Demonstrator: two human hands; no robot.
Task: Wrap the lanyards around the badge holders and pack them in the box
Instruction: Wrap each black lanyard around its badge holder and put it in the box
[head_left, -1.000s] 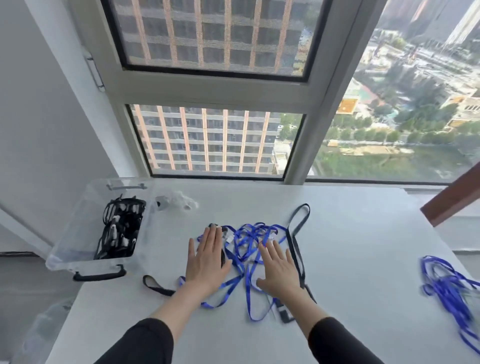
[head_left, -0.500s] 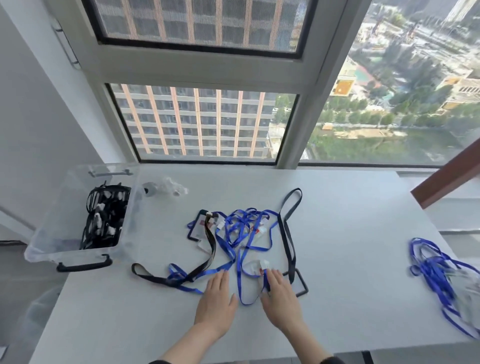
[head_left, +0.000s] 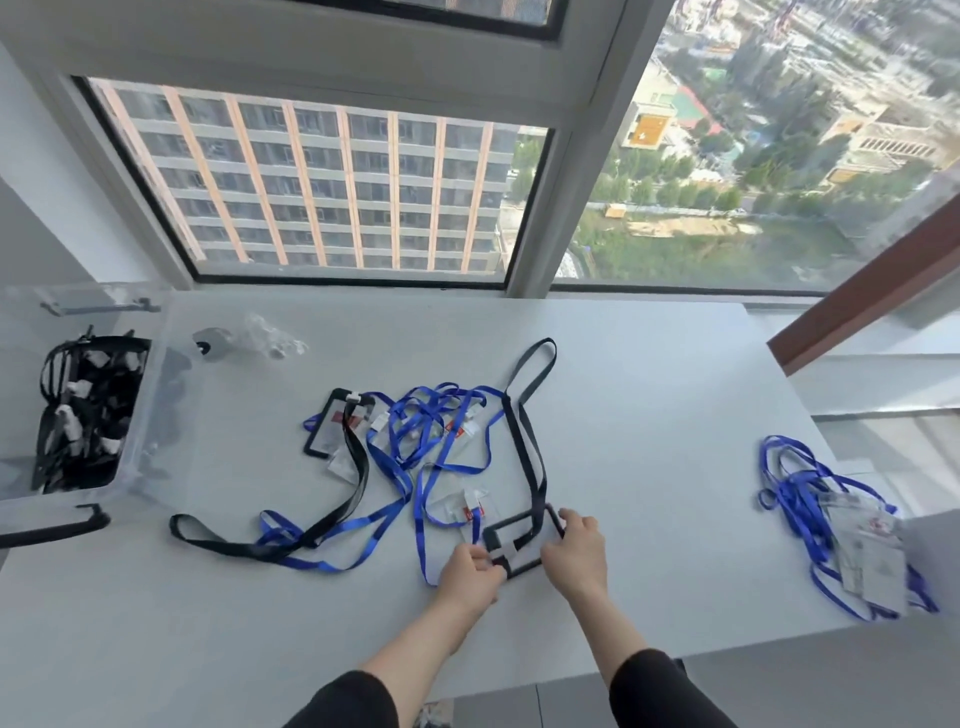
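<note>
A black-framed badge holder (head_left: 522, 540) lies near the table's front edge, its black lanyard (head_left: 524, 421) looping away toward the window. My left hand (head_left: 470, 574) pinches the holder's near left corner. My right hand (head_left: 576, 553) grips its right side. To the left of it a tangle of blue lanyards (head_left: 431, 441) with clear holders lies beside a second black holder (head_left: 332, 428) and its black lanyard (head_left: 291, 535). The clear plastic box (head_left: 150, 431) at the left edge holds wrapped black bundles (head_left: 85, 410).
Another heap of blue lanyards with clear holders (head_left: 841, 525) lies at the table's right edge. Crumpled clear plastic (head_left: 249, 340) sits near the box at the back. The window runs along the table's far side. A brown rail (head_left: 862, 291) slants at the right.
Both hands have drawn back from the middle of the tangle to the front edge and taken hold of the black badge holder. The camera has tilted further down.
</note>
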